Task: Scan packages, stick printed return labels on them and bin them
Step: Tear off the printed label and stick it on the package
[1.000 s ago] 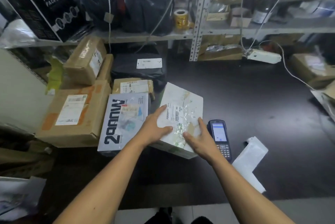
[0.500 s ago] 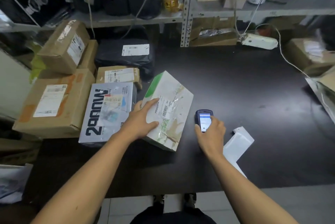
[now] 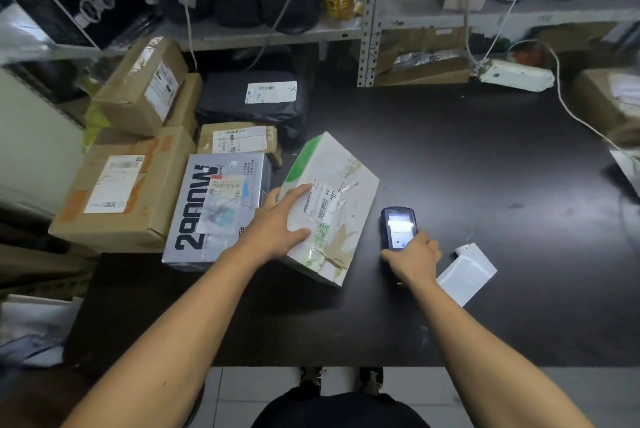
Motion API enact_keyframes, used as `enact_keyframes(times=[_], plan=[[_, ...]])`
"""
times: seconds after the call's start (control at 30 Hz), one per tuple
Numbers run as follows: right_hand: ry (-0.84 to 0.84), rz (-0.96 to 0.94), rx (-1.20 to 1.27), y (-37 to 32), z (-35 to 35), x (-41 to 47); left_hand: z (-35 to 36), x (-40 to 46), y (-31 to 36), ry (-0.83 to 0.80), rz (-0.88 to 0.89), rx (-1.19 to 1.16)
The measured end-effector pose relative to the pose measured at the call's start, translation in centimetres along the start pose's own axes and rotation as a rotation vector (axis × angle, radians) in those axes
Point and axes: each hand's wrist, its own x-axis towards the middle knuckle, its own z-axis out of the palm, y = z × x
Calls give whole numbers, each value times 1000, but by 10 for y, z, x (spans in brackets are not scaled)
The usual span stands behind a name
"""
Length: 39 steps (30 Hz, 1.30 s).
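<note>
Fingers of the right hand [image 3: 414, 256] curled around the lower end of the scanner [image 3: 398, 225], which lay on the black table [image 3: 485, 168] with its lit screen facing up. The left hand [image 3: 280, 223] lay flat with fingers spread on the white box [image 3: 332, 199], holding its near left side down; the box sat tilted, its barcode label [image 3: 320, 201] facing up, just left of the scanner. A white label strip [image 3: 465, 272] lay just right of the right hand. Other parcels were stacked to the left, a grey box [image 3: 214, 213] touching the white one. The likely risk was a missed or wrong scan: glossy tape wrinkled over the label could glare, and neighbouring barcodes sat close. A loose low grip might also let the scanner slip during lifting.
</note>
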Motion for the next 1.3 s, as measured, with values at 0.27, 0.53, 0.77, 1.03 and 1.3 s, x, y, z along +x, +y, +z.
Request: enact_keyframes(times=[0.27,0.53,0.77,1.03,1.3], plan=[[-116,-439,2,-4,-34,-8,0,-2,4,10,-10,27],[-238,-704,-363,-17,-66,-14,1,-8,15,20,-20,63],[-220,-754,-381,-24,-78,-17,2,-10,20,22,-24,85],[-240,-769,-406,-24,-83,-18,3,-10,21,29,-19,81],[-255,-782,-383,-22,-80,-18,4,-10,20,39,-23,84]])
